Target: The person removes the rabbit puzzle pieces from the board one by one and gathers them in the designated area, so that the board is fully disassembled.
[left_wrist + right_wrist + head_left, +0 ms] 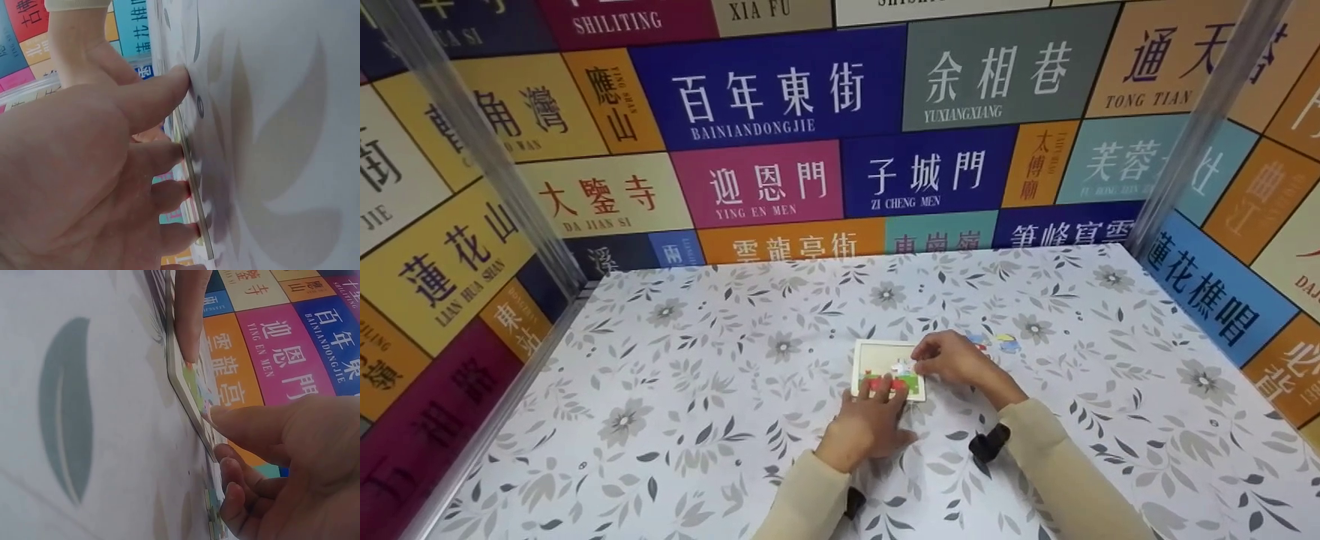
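Observation:
A small puzzle tray (877, 357) with a pale rim lies flat on the table, its lower part filled with red and green picture pieces. My left hand (870, 424) rests over the near edge, fingers extended and fingertips on those pieces. In the left wrist view the tray's thin edge (197, 197) passes beneath its fingertips. At the tray's right rim, my right hand (952, 360) pinches a small light-coloured puzzle piece (204, 395) with curled fingers. Its thumb tip (225, 417) is at the piece, which sits close over the tray; the fingers partly hide it.
Several loose puzzle pieces (1006, 343), blue and yellow among them, lie on the table just beyond my right hand. A leaf-patterned cloth (697, 420) covers the table. Walls with coloured lettered panels (769, 90) stand behind and at both sides.

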`<state>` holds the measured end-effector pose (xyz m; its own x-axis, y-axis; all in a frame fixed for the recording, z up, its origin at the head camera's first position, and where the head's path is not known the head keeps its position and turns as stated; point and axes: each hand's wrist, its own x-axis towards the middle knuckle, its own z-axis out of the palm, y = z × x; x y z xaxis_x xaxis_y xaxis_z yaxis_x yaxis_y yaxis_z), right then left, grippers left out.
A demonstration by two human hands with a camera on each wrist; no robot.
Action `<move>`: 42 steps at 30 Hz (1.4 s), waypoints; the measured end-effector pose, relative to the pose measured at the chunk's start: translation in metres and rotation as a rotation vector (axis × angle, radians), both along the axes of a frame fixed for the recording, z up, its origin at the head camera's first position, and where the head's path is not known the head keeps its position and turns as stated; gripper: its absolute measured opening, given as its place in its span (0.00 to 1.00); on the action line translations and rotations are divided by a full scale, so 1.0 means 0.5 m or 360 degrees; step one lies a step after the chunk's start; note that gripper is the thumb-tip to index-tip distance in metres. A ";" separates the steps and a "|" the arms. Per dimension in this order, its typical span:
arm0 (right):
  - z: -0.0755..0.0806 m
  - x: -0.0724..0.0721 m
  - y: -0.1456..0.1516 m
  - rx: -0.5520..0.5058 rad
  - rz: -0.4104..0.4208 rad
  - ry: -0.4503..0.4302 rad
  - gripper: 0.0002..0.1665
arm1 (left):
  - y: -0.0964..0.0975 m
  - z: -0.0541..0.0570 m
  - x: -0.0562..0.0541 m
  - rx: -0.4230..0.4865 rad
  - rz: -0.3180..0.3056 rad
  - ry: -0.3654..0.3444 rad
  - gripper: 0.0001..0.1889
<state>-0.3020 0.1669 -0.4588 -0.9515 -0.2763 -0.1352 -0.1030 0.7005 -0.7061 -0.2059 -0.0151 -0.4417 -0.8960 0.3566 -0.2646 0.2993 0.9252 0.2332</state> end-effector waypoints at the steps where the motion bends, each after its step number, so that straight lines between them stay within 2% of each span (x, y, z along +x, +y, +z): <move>1: -0.001 0.000 0.000 -0.0007 -0.0005 0.0002 0.09 | 0.003 -0.001 0.001 -0.0013 0.0006 0.0012 0.38; 11: 0.011 -0.001 0.008 -0.0116 -0.0001 0.0130 0.03 | 0.018 -0.003 0.005 -0.0059 0.0039 -0.0007 0.39; 17: 0.027 0.001 0.035 -0.0154 -0.0097 0.0118 0.08 | 0.024 -0.003 0.009 -0.0121 0.0042 0.0018 0.38; 21: 0.019 -0.002 0.032 -0.0066 -0.0002 0.0108 0.14 | 0.026 -0.004 0.007 -0.0153 0.0045 0.0055 0.38; 25: 0.010 -0.002 0.019 0.0016 0.0059 0.0127 0.11 | 0.028 -0.004 0.004 -0.0160 0.0040 0.0053 0.38; 30: 0.025 0.003 0.025 -0.0031 -0.0067 0.0233 0.07 | 0.030 -0.001 0.003 -0.0161 0.0048 0.0040 0.38; 34: 0.055 0.003 0.064 -0.0118 -0.0165 0.0260 0.11 | 0.033 0.002 0.004 -0.0181 0.0062 0.0066 0.38; 38: 0.076 -0.001 0.126 -0.0119 -0.0130 0.0154 0.16 | 0.035 0.001 0.006 -0.0184 0.0067 0.0080 0.37; 42: 0.079 -0.004 0.191 -0.0068 -0.0079 0.0025 0.17 | 0.034 -0.001 0.008 -0.0175 0.0060 0.0100 0.37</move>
<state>-0.3041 0.2626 -0.4194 -0.9661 -0.2338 -0.1090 -0.0804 0.6744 -0.7340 -0.2021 0.0018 -0.4423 -0.9244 0.2942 -0.2428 0.2746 0.9551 0.1117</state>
